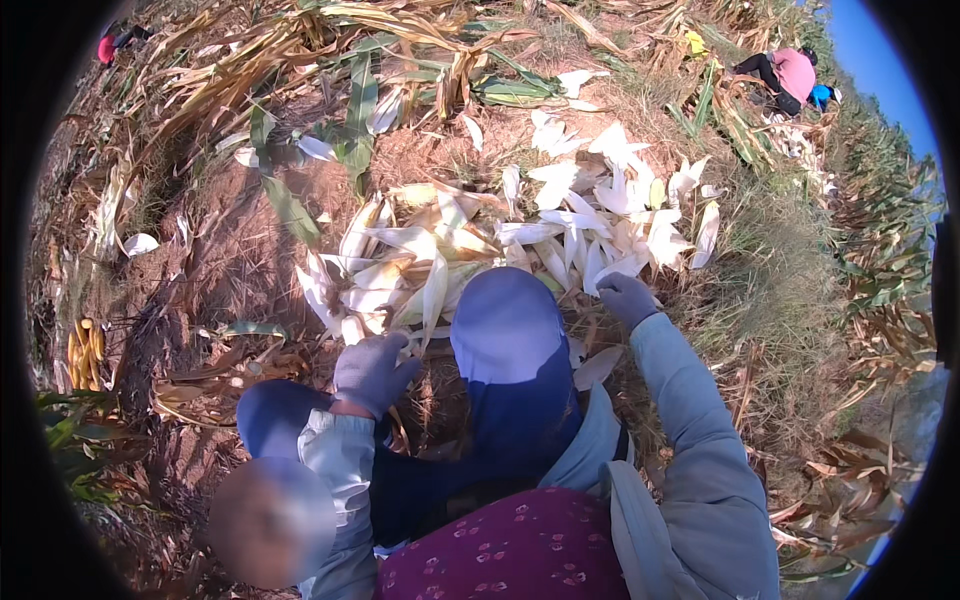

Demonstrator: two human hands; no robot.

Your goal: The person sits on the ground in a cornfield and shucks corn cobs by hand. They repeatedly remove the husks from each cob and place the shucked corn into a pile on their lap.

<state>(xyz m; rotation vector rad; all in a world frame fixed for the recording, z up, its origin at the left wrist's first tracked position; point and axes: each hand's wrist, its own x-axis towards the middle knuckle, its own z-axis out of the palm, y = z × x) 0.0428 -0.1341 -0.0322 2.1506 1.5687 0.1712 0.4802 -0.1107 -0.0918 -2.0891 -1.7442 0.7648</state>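
Observation:
A loose pile of pale corn husks (400, 270) lies on the ground in front of my knees. My left hand (372, 375), in a grey glove, is just short of the pile's near left side. Its thumb stands apart from the bent fingers, and no object shows in it. At the pile's right edge is my right hand (627, 297), gloved too, with its fingers curled closed against a whitish corn husk (622, 266). The fingertips are hidden under the hand. Some husks may still enclose ears; I cannot tell.
Yellow corn ears (86, 355) lie at the far left. Dry stalks (400, 30) cover the ground beyond the pile. A person in pink (793, 75) bends at the upper right, and another person (107, 48) shows at the upper left. Dry grass (760, 300) grows on the right.

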